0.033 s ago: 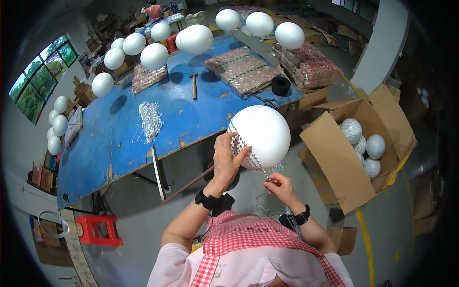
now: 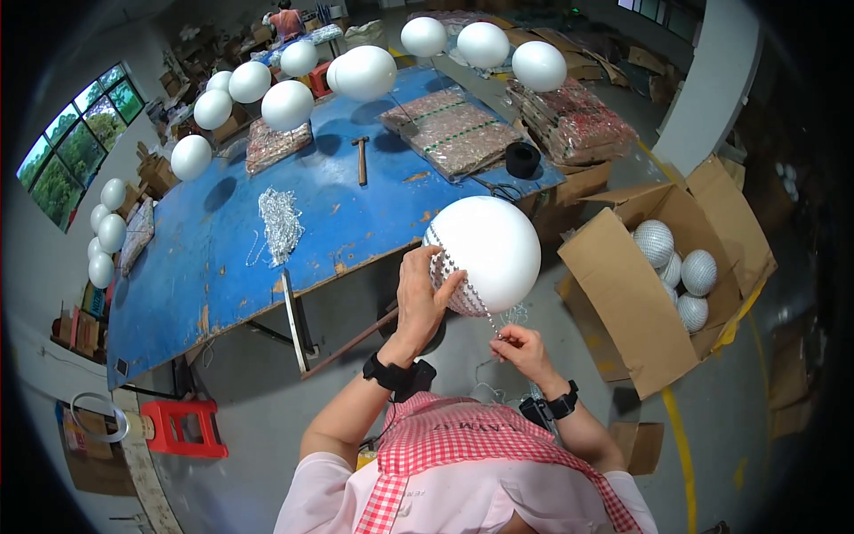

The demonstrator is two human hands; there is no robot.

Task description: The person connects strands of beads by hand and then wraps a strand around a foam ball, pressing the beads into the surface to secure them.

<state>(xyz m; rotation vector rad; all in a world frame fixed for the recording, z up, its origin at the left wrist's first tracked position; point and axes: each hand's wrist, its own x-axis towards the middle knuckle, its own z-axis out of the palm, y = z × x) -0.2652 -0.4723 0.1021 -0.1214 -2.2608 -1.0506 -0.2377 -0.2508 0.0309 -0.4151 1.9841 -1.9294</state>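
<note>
White ball (image 2: 492, 240) is up in front of the person, by the near edge of the blue counter (image 2: 329, 231). Shiny rows of beads (image 2: 469, 298) go round its left and lower side, and the rest is bare white. The left hand (image 2: 422, 298) lies on the beady side, its grip part open, with thumb and fingers spread on the ball. I cannot tell if it holds the ball up. The right hand (image 2: 523, 350) is lower down, its grip pinched small on the bead string (image 2: 494, 326), which runs up to the ball's bottom.

I think the step now is winding the string round the ball, and it looks less than half done. The next move seems to need a tight string, laid snug beside the last row, while the left fingers press the beads flat. If the string went slack, the rows might slip
</note>
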